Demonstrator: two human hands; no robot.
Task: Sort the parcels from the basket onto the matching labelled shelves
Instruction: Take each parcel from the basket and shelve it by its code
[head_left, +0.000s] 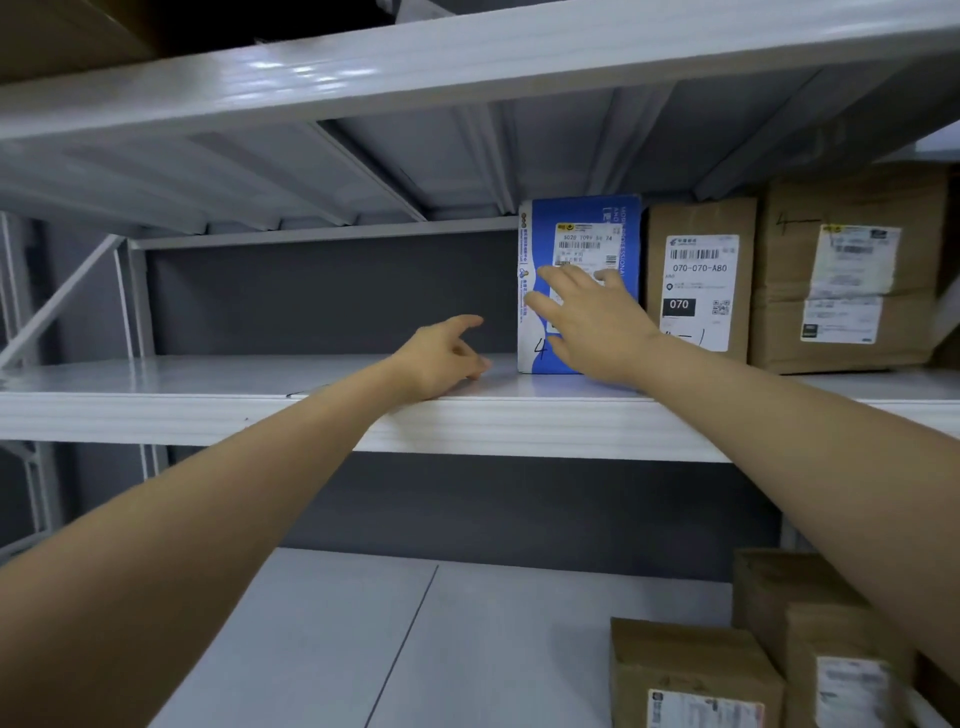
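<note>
**A:** Biggest first. The middle shelf (249, 376) is grey-white painted steel, smooth on top, with a ribbed front lip. What stands on it?

**B:** At the far right is a big carton (852, 270) of dull brown corrugated card, with a wrinkled paper label. Just beside it is a slimmer brown box (698, 218) marked 070. Then comes the blue parcel (543, 234), upright and close against that box. It is glossy printed card with crisp square edges. That is the task's thing, already on the shelf. The basket is out of view.

**A:** And the hands?

**B:** The right grip (592, 317) is released, with fingers spread flat against the parcel's front face and clasping nothing. The left grip (439, 358) rests on the bare shelf just left of the parcel, fingers loosely curled and empty.

**A:** So the step, I judge, is seating the parcel in the row.

**B:** I think so. Press low on the face with a flat palm, because an upright box can tip if it is shoved high. The smooth paint should let it slide easily. The left grip can guard the open side against a topple. Square the front with its neighbours so the shipping label (587, 244) reads outward.

**A:** Smallest detail?

**B:** A handwritten 4 (540, 349) near the parcel's bottom corner. The big carton bears a similar mark, which suggests this is the matching shelf.
</note>
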